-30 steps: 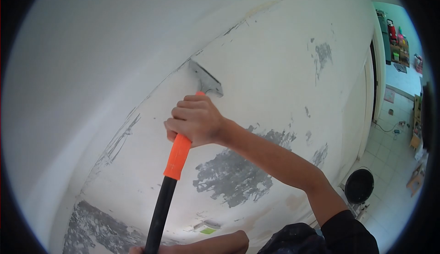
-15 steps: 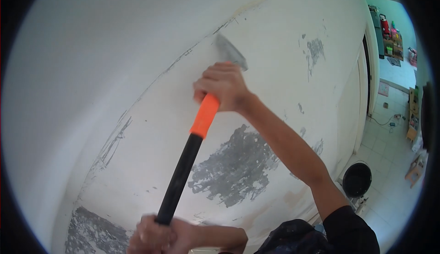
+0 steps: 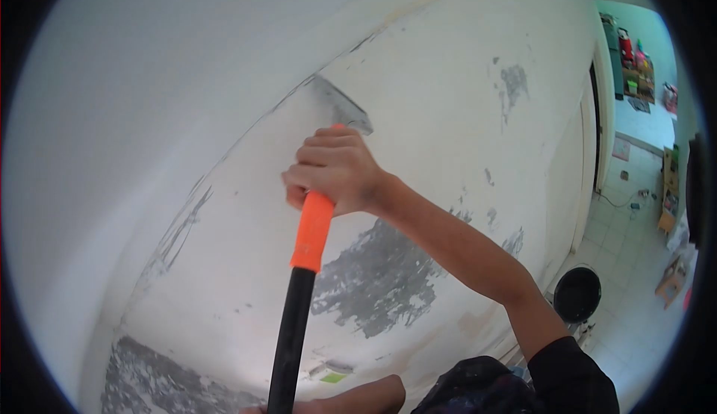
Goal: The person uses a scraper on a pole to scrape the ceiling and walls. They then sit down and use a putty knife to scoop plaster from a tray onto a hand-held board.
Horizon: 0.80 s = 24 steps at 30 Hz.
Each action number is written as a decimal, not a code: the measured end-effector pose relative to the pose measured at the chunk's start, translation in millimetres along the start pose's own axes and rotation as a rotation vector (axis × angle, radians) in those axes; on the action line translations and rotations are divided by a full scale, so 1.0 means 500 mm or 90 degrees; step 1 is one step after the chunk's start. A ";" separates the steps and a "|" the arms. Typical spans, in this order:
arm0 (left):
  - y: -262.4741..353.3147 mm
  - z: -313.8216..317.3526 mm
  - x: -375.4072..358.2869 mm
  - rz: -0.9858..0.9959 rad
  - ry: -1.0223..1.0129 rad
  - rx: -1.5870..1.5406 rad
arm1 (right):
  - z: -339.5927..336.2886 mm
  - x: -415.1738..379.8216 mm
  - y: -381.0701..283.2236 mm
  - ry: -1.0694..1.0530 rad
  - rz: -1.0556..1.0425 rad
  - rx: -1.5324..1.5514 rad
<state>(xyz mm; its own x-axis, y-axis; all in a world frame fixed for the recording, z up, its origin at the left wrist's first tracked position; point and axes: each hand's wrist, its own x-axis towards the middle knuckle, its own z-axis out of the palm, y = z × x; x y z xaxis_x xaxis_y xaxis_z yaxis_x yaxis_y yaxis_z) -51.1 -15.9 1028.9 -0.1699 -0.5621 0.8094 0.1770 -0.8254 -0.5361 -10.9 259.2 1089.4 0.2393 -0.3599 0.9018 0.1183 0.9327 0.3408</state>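
My right hand (image 3: 332,167) is closed around the orange grip of a long-handled scraper (image 3: 311,231), just below its blade. The wide metal blade (image 3: 342,104) lies against the white wall (image 3: 441,138), its upper corner at the cracked diagonal seam. Below the orange part runs the black handle (image 3: 290,332), down to the bottom edge. There my left hand (image 3: 252,410) is wrapped around the handle, mostly cut off by the frame. A large grey patch of bared wall (image 3: 377,279) shows behind my right forearm.
Another grey scraped patch (image 3: 157,380) is at lower left, and a small one (image 3: 513,82) at upper right. A black bucket (image 3: 577,294) stands on the tiled floor (image 3: 624,265). A wooden stool (image 3: 671,277) and a doorway (image 3: 597,123) are on the right.
The scraper has moved down and left along the seam with both hands on it. My left hand has dropped almost out of the frame.
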 end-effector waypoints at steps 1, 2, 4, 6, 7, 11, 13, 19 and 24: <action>0.008 -0.011 0.002 -0.015 -0.017 0.040 | 0.006 -0.005 -0.012 -0.003 -0.004 0.013; 0.010 -0.015 0.014 -0.031 -0.024 0.012 | 0.009 -0.010 -0.022 -0.011 0.014 0.008; 0.004 -0.010 0.021 -0.001 0.019 -0.045 | 0.023 -0.009 -0.036 -0.002 0.006 0.005; -0.014 -0.007 0.022 0.023 0.058 -0.103 | 0.029 -0.005 -0.022 -0.004 -0.021 -0.010; -0.029 -0.010 0.015 0.006 0.085 -0.081 | 0.031 -0.002 -0.015 -0.009 -0.040 -0.022; -0.040 -0.023 0.017 -0.049 0.130 -0.027 | 0.017 -0.002 0.004 -0.037 0.005 -0.052; -0.021 -0.021 0.030 -0.071 0.118 -0.014 | 0.022 -0.006 -0.017 -0.024 0.011 -0.068; -0.045 -0.013 0.018 -0.074 0.164 0.006 | 0.000 -0.004 0.010 -0.010 -0.018 -0.054; -0.050 -0.006 0.029 -0.082 0.039 -0.063 | -0.012 -0.001 0.022 -0.010 0.018 -0.087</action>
<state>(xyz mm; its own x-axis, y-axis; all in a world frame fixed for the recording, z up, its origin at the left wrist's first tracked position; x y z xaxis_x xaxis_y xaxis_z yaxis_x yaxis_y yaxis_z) -61.2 -3.6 1053.2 -0.2439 -0.4511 0.8585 0.0547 -0.8902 -0.4523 -4.0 269.4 1091.0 0.2288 -0.3327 0.9149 0.2419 0.9297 0.2776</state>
